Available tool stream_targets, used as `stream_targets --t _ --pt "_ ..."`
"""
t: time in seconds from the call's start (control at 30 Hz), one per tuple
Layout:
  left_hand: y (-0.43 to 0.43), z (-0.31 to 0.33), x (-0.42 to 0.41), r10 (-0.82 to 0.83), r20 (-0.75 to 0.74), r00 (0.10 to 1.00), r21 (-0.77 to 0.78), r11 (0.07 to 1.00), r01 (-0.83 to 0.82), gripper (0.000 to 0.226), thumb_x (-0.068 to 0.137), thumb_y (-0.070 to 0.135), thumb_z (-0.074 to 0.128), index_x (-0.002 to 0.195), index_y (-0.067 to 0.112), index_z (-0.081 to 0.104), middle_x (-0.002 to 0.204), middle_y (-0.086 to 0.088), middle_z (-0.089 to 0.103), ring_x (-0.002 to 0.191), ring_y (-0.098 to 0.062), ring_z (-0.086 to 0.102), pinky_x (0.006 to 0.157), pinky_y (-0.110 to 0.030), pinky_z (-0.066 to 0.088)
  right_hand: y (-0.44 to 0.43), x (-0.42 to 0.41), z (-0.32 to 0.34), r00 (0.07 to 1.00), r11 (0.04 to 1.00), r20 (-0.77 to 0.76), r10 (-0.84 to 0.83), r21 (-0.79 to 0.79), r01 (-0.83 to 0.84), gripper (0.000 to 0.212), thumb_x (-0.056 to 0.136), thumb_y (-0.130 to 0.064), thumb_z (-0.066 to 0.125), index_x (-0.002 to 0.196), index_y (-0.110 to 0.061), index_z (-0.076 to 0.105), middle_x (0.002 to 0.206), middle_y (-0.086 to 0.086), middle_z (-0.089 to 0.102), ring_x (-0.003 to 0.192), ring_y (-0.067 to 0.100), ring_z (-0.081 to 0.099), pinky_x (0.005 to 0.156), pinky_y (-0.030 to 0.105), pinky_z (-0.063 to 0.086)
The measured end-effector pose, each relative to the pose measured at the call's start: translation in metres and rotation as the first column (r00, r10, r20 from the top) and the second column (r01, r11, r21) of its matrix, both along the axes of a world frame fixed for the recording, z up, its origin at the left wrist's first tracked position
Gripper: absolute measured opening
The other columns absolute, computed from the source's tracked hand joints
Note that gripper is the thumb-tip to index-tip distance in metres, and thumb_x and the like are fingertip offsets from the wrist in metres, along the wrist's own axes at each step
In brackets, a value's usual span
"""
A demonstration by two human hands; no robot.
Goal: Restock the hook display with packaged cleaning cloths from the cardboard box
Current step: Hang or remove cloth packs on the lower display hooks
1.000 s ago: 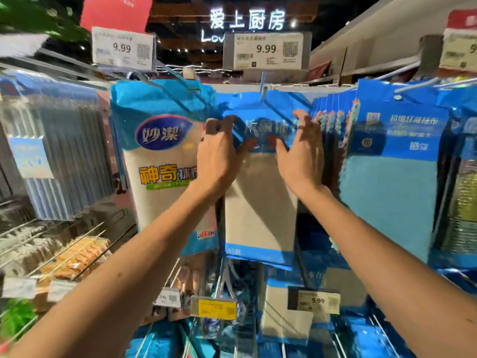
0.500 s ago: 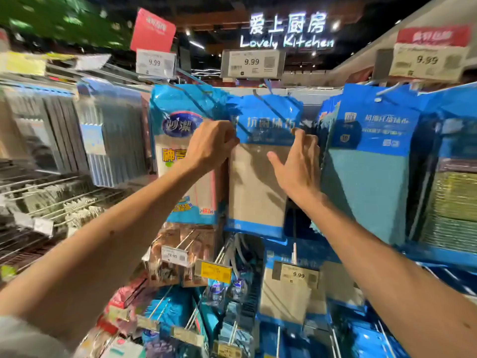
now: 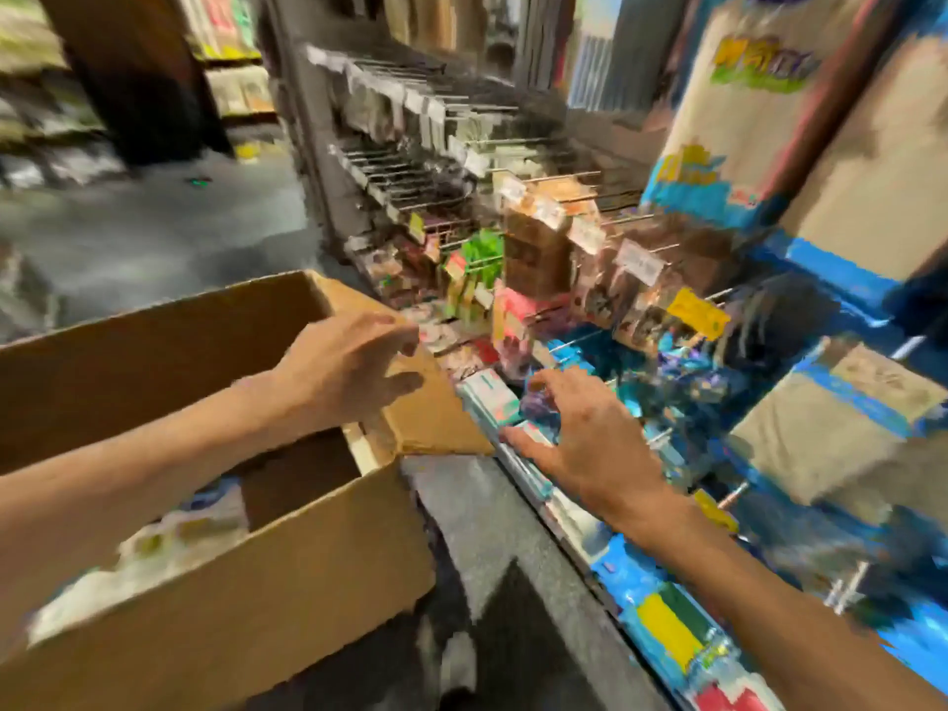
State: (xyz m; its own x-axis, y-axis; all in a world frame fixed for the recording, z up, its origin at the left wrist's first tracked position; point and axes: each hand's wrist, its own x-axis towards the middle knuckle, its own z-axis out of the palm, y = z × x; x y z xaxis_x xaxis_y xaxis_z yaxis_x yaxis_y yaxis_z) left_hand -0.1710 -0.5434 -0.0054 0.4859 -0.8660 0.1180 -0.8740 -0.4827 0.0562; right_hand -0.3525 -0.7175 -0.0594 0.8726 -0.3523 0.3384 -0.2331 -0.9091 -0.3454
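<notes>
The open cardboard box [image 3: 267, 597] sits at the lower left, with pale packaged cloths [image 3: 174, 536] blurred inside it. My left hand [image 3: 349, 366] hovers over the box's far flap, fingers spread, holding nothing. My right hand [image 3: 590, 443] is lower and to the right, between the box and the shelf front, fingers apart and empty. Packaged cleaning cloths [image 3: 862, 197] with beige fabric and blue card hang on the hook display at the upper right. More of them [image 3: 831, 443] hang lower down.
The frame is heavily motion-blurred. Wire hooks [image 3: 436, 161] with small packets and price tags fill the rack's middle. Coloured sponges [image 3: 672, 633] lie on the bottom shelf. Grey aisle floor [image 3: 154, 233] stretches away to the left.
Both hands have let go of the hung cloth pack and dropped down to the box. The view has swung down and left from the hooks to the box and floor.
</notes>
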Motion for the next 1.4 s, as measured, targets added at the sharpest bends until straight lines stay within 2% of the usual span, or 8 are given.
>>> stream_targets --t 0.17,0.27,0.5,0.77,0.97,1.17,1.3,1.4 --pt "0.142 -0.069 0.025 0.396 -0.153 0.905 0.118 0.917 -0.382 0.021 0.09 0.046 0.065 0.094 0.026 0.059 0.097 0.0 0.067 0.092 -0.026 0.063 0.071 -0.033 0.049 0.1 0.076 -0.045 0.968 0.974 -0.115 0.225 0.055 -0.22 0.045 0.077 -0.04 0.08 0.104 -0.009 0.065 0.094 0.011 0.065 0.087 0.034 0.063 0.072 0.04 0.053" --pt "0.236 -0.12 0.058 0.628 -0.231 0.743 0.216 0.778 -0.591 0.017 0.087 0.041 0.066 0.092 0.026 0.06 0.099 -0.003 0.069 0.098 -0.03 0.064 0.076 -0.037 0.051 0.173 0.133 -0.07 0.887 0.926 -0.266 0.378 0.104 -0.364 0.038 0.087 -0.043 0.07 0.109 -0.014 0.062 0.101 0.006 0.064 0.097 0.028 0.061 0.079 0.036 0.05" --pt "0.378 -0.235 0.152 0.817 -0.326 0.475 0.466 0.576 -0.671 0.033 0.095 0.038 0.059 0.118 0.015 0.057 0.124 -0.009 0.06 0.112 -0.029 0.058 0.088 -0.037 0.047 0.302 0.282 -0.157 0.677 0.879 -0.566 0.47 0.23 -0.418 0.032 0.092 -0.044 0.061 0.11 -0.018 0.058 0.108 0.002 0.063 0.098 0.018 0.057 0.08 0.03 0.045" --pt "0.436 -0.35 0.226 0.894 -0.43 0.125 0.584 0.38 -0.717 0.03 0.098 0.027 0.056 0.124 0.013 0.053 0.126 -0.01 0.059 0.111 -0.028 0.059 0.082 -0.036 0.048 0.388 0.389 -0.286 0.396 0.846 -0.753 0.525 0.511 -0.152 0.037 0.088 -0.038 0.07 0.115 -0.015 0.059 0.118 0.003 0.067 0.102 0.018 0.065 0.087 0.037 0.057" --pt "0.43 -0.418 0.247 0.84 -0.535 -0.096 0.502 0.224 -0.835 0.036 0.096 0.021 0.059 0.129 0.008 0.054 0.12 -0.014 0.063 0.112 -0.034 0.06 0.086 -0.038 0.049 0.408 0.414 -0.375 0.374 0.845 -0.809 0.453 0.524 0.11 0.033 0.087 -0.027 0.072 0.113 -0.01 0.06 0.115 0.01 0.066 0.105 0.027 0.062 0.087 0.032 0.049" --pt "0.429 -0.456 0.252 0.854 -0.508 -0.114 0.389 0.109 -0.915 0.037 0.094 0.035 0.065 0.119 0.009 0.055 0.116 -0.013 0.061 0.104 -0.032 0.061 0.073 -0.036 0.046 0.395 0.431 -0.466 0.38 0.801 -0.853 0.357 0.489 0.346 0.041 0.081 -0.044 0.076 0.103 -0.011 0.069 0.103 0.005 0.072 0.085 0.019 0.066 0.062 0.026 0.053" --pt "0.433 -0.475 0.254 0.87 -0.481 -0.11 0.377 0.092 -0.921 0.059 0.089 0.053 0.064 0.133 0.015 0.054 0.137 -0.01 0.054 0.116 -0.036 0.058 0.088 -0.045 0.048 0.396 0.433 -0.498 0.289 0.751 -0.909 0.299 0.412 0.517 0.058 0.085 -0.058 0.067 0.109 -0.005 0.068 0.111 0.009 0.068 0.106 0.028 0.065 0.094 0.037 0.053" --pt "0.442 -0.485 0.258 0.868 -0.472 -0.153 0.393 0.052 -0.918 0.047 0.089 0.052 0.065 0.12 0.016 0.063 0.123 -0.01 0.063 0.108 -0.039 0.06 0.085 -0.043 0.048 0.393 0.431 -0.519 0.255 0.765 -0.931 0.262 0.361 0.533 0.083 0.072 -0.078 0.062 0.117 -0.009 0.067 0.118 0.01 0.067 0.109 0.029 0.063 0.094 0.037 0.053"
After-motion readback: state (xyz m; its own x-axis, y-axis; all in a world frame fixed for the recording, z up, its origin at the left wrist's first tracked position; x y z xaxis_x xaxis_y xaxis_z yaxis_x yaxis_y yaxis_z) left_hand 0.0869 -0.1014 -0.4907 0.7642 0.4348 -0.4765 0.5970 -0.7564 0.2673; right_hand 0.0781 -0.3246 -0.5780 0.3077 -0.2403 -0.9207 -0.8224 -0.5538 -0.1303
